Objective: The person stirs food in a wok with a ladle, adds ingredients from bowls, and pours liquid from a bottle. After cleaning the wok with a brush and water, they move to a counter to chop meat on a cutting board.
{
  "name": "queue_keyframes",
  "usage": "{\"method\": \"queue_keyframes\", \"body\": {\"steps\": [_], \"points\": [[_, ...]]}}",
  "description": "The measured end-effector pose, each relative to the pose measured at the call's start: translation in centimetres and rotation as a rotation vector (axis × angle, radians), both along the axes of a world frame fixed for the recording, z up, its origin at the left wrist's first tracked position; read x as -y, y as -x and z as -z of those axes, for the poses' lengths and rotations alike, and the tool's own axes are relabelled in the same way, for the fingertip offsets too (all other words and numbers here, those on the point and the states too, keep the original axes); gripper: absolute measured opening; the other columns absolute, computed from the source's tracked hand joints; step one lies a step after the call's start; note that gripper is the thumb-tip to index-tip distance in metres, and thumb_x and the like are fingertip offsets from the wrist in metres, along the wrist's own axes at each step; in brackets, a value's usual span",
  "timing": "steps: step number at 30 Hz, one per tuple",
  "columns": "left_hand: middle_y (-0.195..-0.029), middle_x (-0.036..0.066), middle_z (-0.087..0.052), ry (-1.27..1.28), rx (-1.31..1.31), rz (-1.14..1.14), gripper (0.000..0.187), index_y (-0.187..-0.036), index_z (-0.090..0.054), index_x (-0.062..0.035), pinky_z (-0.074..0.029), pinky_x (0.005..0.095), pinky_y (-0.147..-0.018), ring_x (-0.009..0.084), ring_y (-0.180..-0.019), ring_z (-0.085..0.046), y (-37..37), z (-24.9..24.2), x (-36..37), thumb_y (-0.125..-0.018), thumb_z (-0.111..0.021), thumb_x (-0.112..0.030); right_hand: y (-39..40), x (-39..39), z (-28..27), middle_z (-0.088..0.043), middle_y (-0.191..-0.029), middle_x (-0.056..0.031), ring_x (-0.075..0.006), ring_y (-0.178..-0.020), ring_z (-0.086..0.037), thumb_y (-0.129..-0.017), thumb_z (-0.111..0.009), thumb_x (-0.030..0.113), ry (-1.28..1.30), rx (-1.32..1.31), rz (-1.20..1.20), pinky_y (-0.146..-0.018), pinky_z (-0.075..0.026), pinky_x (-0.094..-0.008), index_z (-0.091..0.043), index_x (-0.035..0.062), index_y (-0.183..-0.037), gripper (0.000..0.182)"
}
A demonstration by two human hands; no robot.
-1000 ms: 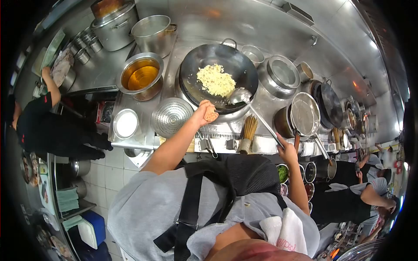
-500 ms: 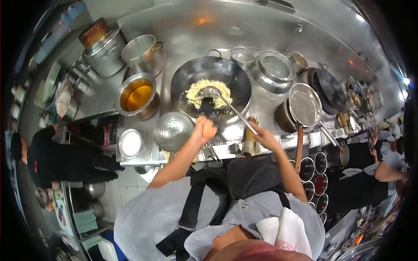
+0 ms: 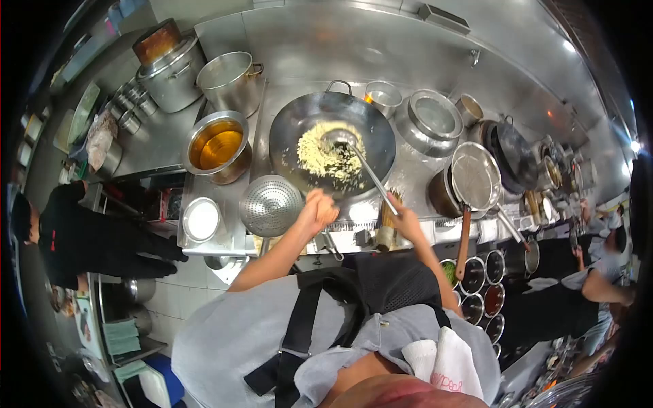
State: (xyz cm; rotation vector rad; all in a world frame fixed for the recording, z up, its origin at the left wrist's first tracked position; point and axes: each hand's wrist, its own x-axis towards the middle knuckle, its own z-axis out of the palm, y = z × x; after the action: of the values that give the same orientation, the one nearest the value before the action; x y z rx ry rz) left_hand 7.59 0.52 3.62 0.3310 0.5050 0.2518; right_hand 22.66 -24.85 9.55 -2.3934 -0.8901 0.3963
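Note:
A large dark wok (image 3: 286,132) stands on the steel cooktop, holding loose pale-yellow food (image 3: 316,153) that looks like fried rice or scrambled egg. My right hand (image 3: 406,221) is closed around the handle of a metal ladle (image 3: 369,170). The ladle's bowl rests in the food near the wok's middle. At the near rim, my left hand (image 3: 317,211) is closed on the wok; the near handle is hidden in the grip. Just left of that hand lies a perforated strainer (image 3: 272,204). A bamboo brush (image 3: 386,228) stands beside my right hand.
A pot of amber liquid (image 3: 218,149) and a white-filled container (image 3: 202,219) are on the left. Strainers and pans, including a wooden-handled sieve (image 3: 476,175), crowd the right. Sauce pots (image 3: 494,299) stand lower right. A person in black (image 3: 102,234) is at left; others work at right.
The ladle's bowl has moved slightly right within the wok. The food has shifted from an arch open at the near side into a fuller ring around it. My left hand stays at the rim.

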Motion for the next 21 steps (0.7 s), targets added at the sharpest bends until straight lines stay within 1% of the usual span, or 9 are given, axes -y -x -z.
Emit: {"method": "queue_keyframes", "body": {"steps": [1, 5, 7, 9, 11, 13, 14, 17, 21], "points": [[-0.075, 0.008, -0.057, 0.019, 0.127, 0.225, 0.007, -0.089, -0.053, -0.0144, -0.051, 0.0423, -0.058, 0.0248, -0.062, -0.056, 2.1, 4.2, -0.5, -0.086, -0.059, -0.017, 0.9, -0.7, 1.4, -0.063, -0.09, -0.0289, -0.0287, -0.084, -0.069, -0.086, -0.062, 0.016, -0.184, 0.164, -0.03, -0.078, -0.05, -0.0392, -0.044, 0.0217, -0.141, 0.058], [-0.083, 0.009, -0.058, -0.068, -0.129, 0.157, 0.012, -0.098, -0.051, -0.0165, -0.05, 0.0376, -0.051, 0.0257, -0.068, -0.06, 7.7, 2.4, 1.4, -0.089, -0.056, -0.021, 2.9, 5.8, -5.7, -0.062, -0.123, -0.0183, -0.0222, -0.11, -0.061, -0.086, -0.063, 0.011, -0.241, -0.373, -0.028, -0.095, -0.044, -0.0313, -0.045, 0.0124, -0.141, 0.058], [-0.08, 0.006, -0.06, 0.013, 0.044, 0.249, 0.013, -0.096, -0.052, -0.0197, -0.051, 0.0377, -0.053, 0.0259, -0.069, -0.06, 5.8, 1.1, -0.2, -0.087, -0.059, -0.026, 2.7, 9.1, -8.1, -0.059, -0.094, 0.0019, 0.0009, -0.061, -0.042, -0.088, -0.059, 0.006, -0.191, -0.519, -0.022, -0.052, -0.035, -0.0182, -0.045, 0.0173, -0.143, 0.058], [-0.077, 0.005, -0.061, 0.001, -0.062, 0.155, 0.011, -0.092, -0.053, -0.0219, -0.051, 0.0438, -0.056, 0.0256, -0.068, -0.059, 1.4, -0.6, -1.8, -0.087, -0.061, -0.026, 2.5, 7.5, -10.1, -0.065, -0.099, -0.002, -0.0052, -0.066, -0.051, -0.087, -0.059, 0.006, -0.048, -0.382, -0.091, -0.059, -0.043, -0.0235, -0.047, 0.0148, -0.141, 0.056], [-0.078, 0.006, -0.061, 0.023, -0.02, 0.032, 0.016, -0.092, -0.052, -0.0225, -0.051, 0.0443, -0.059, 0.025, -0.067, -0.059, -1.5, -0.7, -2.4, -0.084, -0.065, -0.016, 1.5, 3.9, -6.6, -0.061, -0.11, -0.0279, -0.0346, -0.101, -0.065, -0.085, -0.062, 0.017, -0.139, -0.133, -0.186, -0.086, -0.047, -0.0361, -0.049, 0.021, -0.138, 0.054], [-0.076, 0.006, -0.06, 0.012, -0.021, 0.046, 0.015, -0.092, -0.052, -0.0223, -0.052, 0.0447, -0.059, 0.0253, -0.066, -0.059, 0.1, -0.1, -1.3, -0.085, -0.062, -0.014, 0.7, 0.0, -2.1, -0.064, -0.089, -0.0282, -0.041, -0.084, -0.065, -0.086, -0.061, 0.019, -0.033, -0.079, -0.037, -0.077, -0.049, -0.0421, -0.048, 0.0252, -0.138, 0.054], [-0.076, 0.006, -0.059, 0.058, 0.043, 0.158, 0.015, -0.093, -0.052, -0.0229, -0.051, 0.0447, -0.058, 0.0255, -0.064, -0.059, 2.2, 1.3, -0.7, -0.085, -0.061, -0.015, 1.9, -1.2, -2.8, -0.063, -0.08, -0.0278, -0.0427, -0.078, -0.063, -0.087, -0.061, 0.019, -0.064, -0.04, -0.005, -0.074, -0.05, -0.043, -0.046, 0.0266, -0.139, 0.055], [-0.077, 0.006, -0.059, -0.07, -0.082, 0.353, 0.01, -0.092, -0.051, -0.0247, -0.049, 0.0434, -0.052, 0.0259, -0.057, -0.056, 8.6, 6.7, 0.0, -0.087, -0.06, -0.022, 3.3, 2.0, -5.4, -0.065, -0.102, -0.0261, -0.0326, -0.084, -0.068, -0.087, -0.059, 0.013, -0.264, -0.04, -0.103, -0.078, -0.049, -0.0389, -0.044, 0.0198, -0.141, 0.056], [-0.074, 0.007, -0.058, 0.024, -0.009, 0.266, 0.014, -0.087, -0.055, -0.0125, -0.051, 0.0393, -0.052, 0.0246, -0.061, -0.058, 6.1, 0.2, -1.0, -0.086, -0.058, -0.025, 3.6, 8.0, -13.1, -0.061, -0.128, -0.0134, -0.025, -0.117, -0.058, -0.085, -0.061, 0.007, 0.041, -0.659, 0.032, -0.098, -0.04, -0.03, -0.046, 0.01, -0.139, 0.056]]}}
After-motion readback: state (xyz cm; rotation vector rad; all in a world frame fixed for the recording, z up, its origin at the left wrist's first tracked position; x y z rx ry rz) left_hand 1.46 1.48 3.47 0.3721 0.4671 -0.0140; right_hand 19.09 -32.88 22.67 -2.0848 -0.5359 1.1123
